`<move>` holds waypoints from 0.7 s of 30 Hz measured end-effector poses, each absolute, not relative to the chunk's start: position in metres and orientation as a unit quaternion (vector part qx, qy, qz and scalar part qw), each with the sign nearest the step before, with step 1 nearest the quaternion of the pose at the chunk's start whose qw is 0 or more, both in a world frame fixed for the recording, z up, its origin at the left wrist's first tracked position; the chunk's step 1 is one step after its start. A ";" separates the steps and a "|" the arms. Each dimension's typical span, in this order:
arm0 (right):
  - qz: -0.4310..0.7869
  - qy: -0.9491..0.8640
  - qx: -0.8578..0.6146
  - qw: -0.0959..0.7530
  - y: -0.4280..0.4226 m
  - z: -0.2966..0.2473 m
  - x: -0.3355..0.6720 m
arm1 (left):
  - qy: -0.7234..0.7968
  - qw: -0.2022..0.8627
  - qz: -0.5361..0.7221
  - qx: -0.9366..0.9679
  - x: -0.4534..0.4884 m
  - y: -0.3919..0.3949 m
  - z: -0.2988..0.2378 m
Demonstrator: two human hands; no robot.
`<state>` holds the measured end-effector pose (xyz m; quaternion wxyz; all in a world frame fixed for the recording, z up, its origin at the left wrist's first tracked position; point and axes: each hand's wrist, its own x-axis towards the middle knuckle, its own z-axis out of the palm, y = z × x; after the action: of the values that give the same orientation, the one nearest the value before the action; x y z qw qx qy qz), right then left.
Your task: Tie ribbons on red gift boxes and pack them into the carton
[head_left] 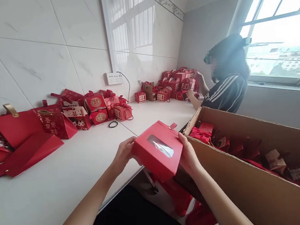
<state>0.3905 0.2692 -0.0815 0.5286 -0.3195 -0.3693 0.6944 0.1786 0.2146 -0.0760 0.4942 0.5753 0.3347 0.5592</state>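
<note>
Box [152,155] sits between the two hands, just left of the carton [243,174], level with its left end. Red, with a rounded clear window [160,146] in the face turned up toward the camera; small red tab [173,126] on the far edge. Box is tilted and overlaps the front edge of the white table [95,151], which runs left of the carton. Can't tell if the underside touches anything.

Left hand [126,153]: on the box side away from the carton. Fingers curled in against that end, gripping; part of the grip hidden behind the box corner. Right hand [189,155]: on the carton side, between box and carton. Thumb along the right edge, other fingers mostly hidden below, gripping too. Both hands spread only as wide as the box edges they hold.

Carton is open-topped; red boxes [236,147] and pale printed ones [276,159] inside. Black ring [113,124] on table, left of carton. Row of decorated red boxes [97,102] farther left along the wall. Pile of red boxes [179,84] past the carton's left end; co-worker [225,86] on the carton's far side, hands at that pile.
</note>
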 end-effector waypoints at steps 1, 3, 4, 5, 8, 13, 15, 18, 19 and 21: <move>0.664 -0.390 -0.320 0.552 0.267 -0.078 0.396 | 0.330 0.496 0.556 0.580 0.182 0.213 -0.077; 0.599 -0.432 -0.332 0.587 0.261 -0.072 0.411 | 0.329 0.479 0.559 0.591 0.192 0.208 -0.078; 0.565 -0.450 -0.342 0.601 0.259 -0.070 0.419 | 0.332 0.469 0.565 0.593 0.199 0.206 -0.078; 0.531 -0.462 -0.354 0.616 0.257 -0.069 0.427 | 0.336 0.463 0.571 0.588 0.207 0.204 -0.078; 0.431 -0.454 -0.384 0.679 0.252 -0.073 0.454 | 0.343 0.471 0.599 0.549 0.240 0.198 -0.077; 0.317 -0.393 -0.378 0.776 0.242 -0.086 0.492 | 0.277 0.443 0.618 0.587 0.300 0.190 -0.063; 0.314 -0.374 -0.361 0.795 0.237 -0.089 0.505 | 0.262 0.420 0.607 0.622 0.316 0.187 -0.058; 0.364 -0.349 -0.315 0.804 0.231 -0.091 0.522 | 0.242 0.372 0.590 0.675 0.331 0.182 -0.051; 0.380 -0.343 -0.300 0.805 0.229 -0.092 0.526 | 0.237 0.355 0.586 0.689 0.334 0.181 -0.049; 0.398 -0.335 -0.284 0.805 0.227 -0.092 0.532 | 0.230 0.325 0.583 0.708 0.338 0.179 -0.047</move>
<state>0.5318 0.2268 -0.0924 0.8051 -0.2845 -0.3350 0.3983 0.3385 0.1791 -0.0468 0.3252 0.7081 0.2297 0.5832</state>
